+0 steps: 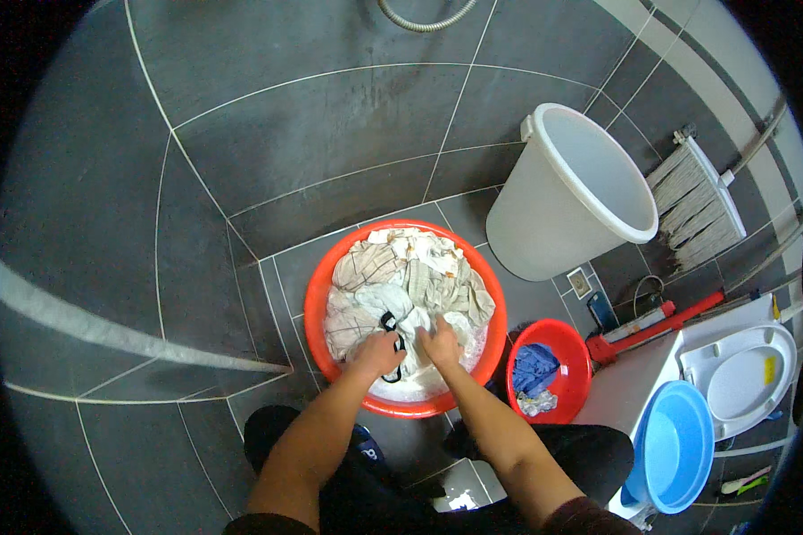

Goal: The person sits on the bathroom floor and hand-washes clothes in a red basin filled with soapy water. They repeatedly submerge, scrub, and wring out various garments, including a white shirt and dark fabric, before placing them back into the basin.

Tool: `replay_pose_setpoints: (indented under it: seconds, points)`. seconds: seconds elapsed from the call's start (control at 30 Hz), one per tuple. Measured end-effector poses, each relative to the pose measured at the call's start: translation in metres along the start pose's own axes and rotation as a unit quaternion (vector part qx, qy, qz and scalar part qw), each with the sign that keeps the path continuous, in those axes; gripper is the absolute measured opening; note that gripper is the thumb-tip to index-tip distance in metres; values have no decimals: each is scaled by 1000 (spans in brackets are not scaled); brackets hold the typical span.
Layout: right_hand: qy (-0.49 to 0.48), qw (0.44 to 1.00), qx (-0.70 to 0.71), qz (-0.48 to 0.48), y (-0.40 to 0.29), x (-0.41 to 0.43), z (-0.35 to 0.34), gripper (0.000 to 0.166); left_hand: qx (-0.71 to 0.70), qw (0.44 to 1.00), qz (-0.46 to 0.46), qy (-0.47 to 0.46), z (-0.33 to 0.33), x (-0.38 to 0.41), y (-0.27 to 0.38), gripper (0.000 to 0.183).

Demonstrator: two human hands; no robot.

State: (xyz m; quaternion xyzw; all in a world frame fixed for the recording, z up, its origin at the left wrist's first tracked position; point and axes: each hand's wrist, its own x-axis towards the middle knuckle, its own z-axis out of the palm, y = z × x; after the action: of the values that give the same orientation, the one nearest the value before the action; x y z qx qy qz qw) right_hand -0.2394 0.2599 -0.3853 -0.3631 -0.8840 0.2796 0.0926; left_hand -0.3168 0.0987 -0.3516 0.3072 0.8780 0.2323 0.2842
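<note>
A large orange-red plastic basin (pixel 497 321) stands on the tiled floor before me, holding wet white and beige clothes (pixel 368 267), some with a check pattern, and soapy suds near its close edge. My left hand (pixel 380 353) grips a white garment with black trim (pixel 389 322) at the middle of the basin. Just to the right, my right hand (pixel 440 344) has its fingers on the white cloth (pixel 415 334); the fingertips are partly sunk in the folds.
Right of the basin stand a tall white bucket (pixel 549 214) and a small red basin (pixel 575 381) with blue cloth (pixel 535 368). Farther right are a mop head (pixel 696 207), a white toilet seat (pixel 743 388) and a blue basin (pixel 676 448). Dark tiled walls (pixel 321 127) rise beyond and at left.
</note>
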Motion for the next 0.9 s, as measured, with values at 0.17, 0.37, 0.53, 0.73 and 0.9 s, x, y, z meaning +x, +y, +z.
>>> replay_pose_setpoints:
  seconds: [0.17,0.37,0.53,0.73,0.9]
  points:
    - [-92,987,131,11,0,6,11,32,-202,974,-84,55,7,20,-2,49]
    - [-46,942,321,-85,-46,-30,-36,28,-561,820,-110,10,14,44,12,57]
    - [37,934,347,-72,-77,-51,-53,20,-506,850,-95,109,24,45,11,43]
    - [77,952,297,-16,-87,-53,-37,36,-465,853,-108,211,38,32,4,49]
    - [70,919,371,117,-81,-49,-22,37,-345,913,15,217,11,6,30,42]
